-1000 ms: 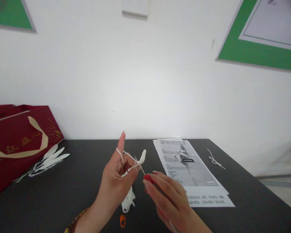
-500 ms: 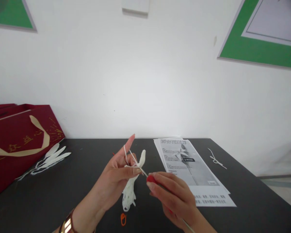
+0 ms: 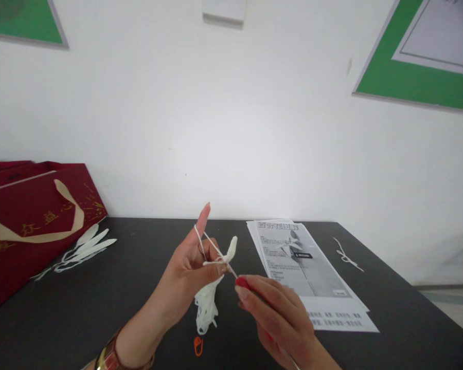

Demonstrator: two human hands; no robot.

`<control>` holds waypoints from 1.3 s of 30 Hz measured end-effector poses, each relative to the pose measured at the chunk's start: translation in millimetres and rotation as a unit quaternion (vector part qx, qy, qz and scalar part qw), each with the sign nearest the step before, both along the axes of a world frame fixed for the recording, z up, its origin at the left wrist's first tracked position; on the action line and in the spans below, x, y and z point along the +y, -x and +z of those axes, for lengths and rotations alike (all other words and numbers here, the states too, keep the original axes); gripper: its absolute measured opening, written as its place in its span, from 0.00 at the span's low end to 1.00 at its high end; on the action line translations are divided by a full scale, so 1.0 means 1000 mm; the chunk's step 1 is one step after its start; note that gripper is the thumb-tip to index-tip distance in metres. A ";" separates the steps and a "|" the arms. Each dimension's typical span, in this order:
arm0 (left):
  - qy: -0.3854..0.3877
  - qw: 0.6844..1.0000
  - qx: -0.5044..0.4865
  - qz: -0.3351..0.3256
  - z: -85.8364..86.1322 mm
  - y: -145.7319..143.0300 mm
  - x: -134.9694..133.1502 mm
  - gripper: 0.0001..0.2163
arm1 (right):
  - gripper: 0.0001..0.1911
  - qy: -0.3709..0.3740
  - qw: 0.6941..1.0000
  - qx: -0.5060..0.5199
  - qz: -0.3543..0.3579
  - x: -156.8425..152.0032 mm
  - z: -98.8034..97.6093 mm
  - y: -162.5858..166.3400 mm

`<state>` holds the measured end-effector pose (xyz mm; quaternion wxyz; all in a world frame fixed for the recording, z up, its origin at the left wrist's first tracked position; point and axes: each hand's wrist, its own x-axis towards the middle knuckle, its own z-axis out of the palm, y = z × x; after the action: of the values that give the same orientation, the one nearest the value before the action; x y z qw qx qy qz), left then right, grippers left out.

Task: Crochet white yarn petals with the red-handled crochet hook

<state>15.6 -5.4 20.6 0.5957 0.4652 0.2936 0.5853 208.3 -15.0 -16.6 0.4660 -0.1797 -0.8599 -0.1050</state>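
Note:
My left hand [image 3: 193, 262] pinches a small white crocheted piece [image 3: 229, 251] between thumb and fingers. White yarn loops around its raised index finger and runs down to the piece. My right hand [image 3: 280, 313] is closed around the red handle of a crochet hook [image 3: 242, 281]. The hook's metal shaft points up and left, and its tip meets the crochet work at my left thumb. Below my left hand lies a loose bundle of white yarn [image 3: 207, 308] on the dark table. An orange stitch marker [image 3: 198, 346] rests just under the bundle.
Printed sheets [image 3: 293, 267] lie right of my hands on the black table [image 3: 146, 288]. Farther right is a knotted piece of white yarn [image 3: 347, 257]. Several white crocheted petals [image 3: 90, 246] sit at the left beside a dark red gift bag [image 3: 34, 205]. A white wall stands behind.
The view has shifted slightly. The crochet hook has moved a little against the white piece, which tilts more to the right. Both hands keep their holds.

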 end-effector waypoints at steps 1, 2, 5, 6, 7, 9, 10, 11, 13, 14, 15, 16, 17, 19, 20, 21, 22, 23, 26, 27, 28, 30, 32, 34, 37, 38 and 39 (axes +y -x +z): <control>-0.005 1.000 0.002 -0.004 0.000 0.001 0.001 0.42 | 0.16 0.017 1.000 0.011 0.010 0.002 -0.002 -0.001; -0.005 1.000 0.003 -0.010 0.001 0.002 0.002 0.42 | 0.17 0.029 0.999 0.019 0.021 0.004 -0.003 -0.001; 0.021 0.999 -0.018 -0.037 0.000 0.004 0.004 0.43 | 0.17 0.033 0.997 0.038 0.052 0.008 -0.003 -0.002; 0.035 0.998 -0.032 -0.048 -0.001 0.004 0.004 0.43 | 0.17 0.029 0.997 0.036 0.057 0.008 -0.002 -0.002; 0.048 0.996 -0.049 -0.059 -0.002 0.005 0.005 0.43 | 0.16 0.021 0.998 0.030 0.055 0.008 0.000 -0.001; 0.071 0.992 -0.076 -0.073 -0.003 0.004 0.006 0.42 | 0.13 -0.005 0.999 0.017 0.030 0.005 0.005 0.000; 0.078 0.991 -0.084 -0.076 -0.003 0.004 0.006 0.41 | 0.12 -0.022 1.000 0.008 0.011 0.002 0.006 0.001; 0.082 0.990 -0.088 -0.073 -0.003 0.003 0.005 0.40 | 0.11 -0.040 0.999 0.003 -0.008 0.000 0.007 0.002; 0.076 0.992 -0.082 -0.052 -0.002 0.000 0.003 0.40 | 0.11 -0.078 0.996 -0.003 -0.039 -0.004 0.008 0.005; 0.067 0.994 -0.073 -0.034 -0.002 -0.002 0.002 0.41 | 0.12 -0.091 0.994 -0.008 -0.053 -0.005 0.007 0.006; 0.057 0.996 -0.063 -0.012 -0.001 -0.004 0.001 0.42 | 0.13 -0.104 0.992 -0.011 -0.065 -0.006 0.006 0.006; 0.046 0.998 -0.051 0.009 -0.001 -0.005 -0.001 0.42 | 0.14 -0.110 0.991 -0.018 -0.077 -0.007 0.005 0.007; 0.034 0.998 -0.035 0.029 0.000 -0.007 -0.002 0.43 | 0.14 -0.109 0.990 -0.027 -0.088 -0.008 0.004 0.007; 0.001 0.999 0.005 0.054 -0.001 -0.008 -0.003 0.43 | 0.14 -0.099 0.990 -0.040 -0.095 -0.008 0.004 0.007; -0.020 0.998 0.029 0.061 -0.001 -0.008 -0.003 0.43 | 0.15 -0.090 0.991 -0.042 -0.088 -0.007 0.004 0.007; -0.039 0.996 0.053 0.064 -0.001 -0.007 -0.002 0.43 | 0.15 -0.079 0.993 -0.041 -0.076 -0.007 0.004 0.006; -0.055 0.993 0.077 0.068 -0.002 -0.007 -0.002 0.43 | 0.15 -0.065 0.995 -0.037 -0.061 -0.006 0.004 0.006; -0.065 0.990 0.099 0.072 -0.002 -0.006 -0.001 0.42 | 0.15 -0.052 0.997 -0.030 -0.046 -0.006 0.004 0.006; -0.072 0.983 0.151 0.081 -0.002 -0.004 0.001 0.41 | 0.18 -0.001 1.000 -0.017 -0.023 -0.005 0.001 0.005; -0.071 0.981 0.161 0.086 -0.002 -0.003 0.001 0.41 | 0.19 0.011 1.000 -0.010 -0.021 -0.005 0.000 0.004; -0.068 0.980 0.168 0.088 -0.001 -0.002 0.002 0.41 | 0.20 0.021 1.000 -0.003 -0.016 -0.005 -0.001 0.004; -0.056 0.981 0.166 0.087 -0.002 0.000 0.003 0.40 | 0.21 0.034 0.999 0.020 -0.001 -0.004 -0.001 0.003; -0.041 0.985 0.149 0.071 -0.002 0.003 0.005 0.41 | 0.21 0.054 0.997 0.048 0.014 -0.003 0.002 0.002; -0.026 0.991 0.127 0.044 -0.003 0.005 0.008 0.41 | 0.21 0.091 0.993 0.077 0.025 -0.003 0.006 0.001; 0.002 0.996 0.095 0.002 -0.003 0.008 0.011 0.41 | 0.19 0.173 0.976 0.127 0.044 -0.001 0.011 -0.001; 0.013 0.996 0.085 -0.010 -0.002 0.009 0.011 0.41 | 0.18 0.203 0.967 0.147 0.056 0.000 0.012 -0.002; 0.025 0.996 0.077 -0.021 -0.002 0.009 0.011 0.41 | 0.16 0.231 0.956 0.169 0.068 0.001 0.012 -0.004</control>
<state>6.5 5.7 18.9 0.5950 0.5002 0.3432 0.5272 211.9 -14.3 -4.9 0.5567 -0.2385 -0.7795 0.1603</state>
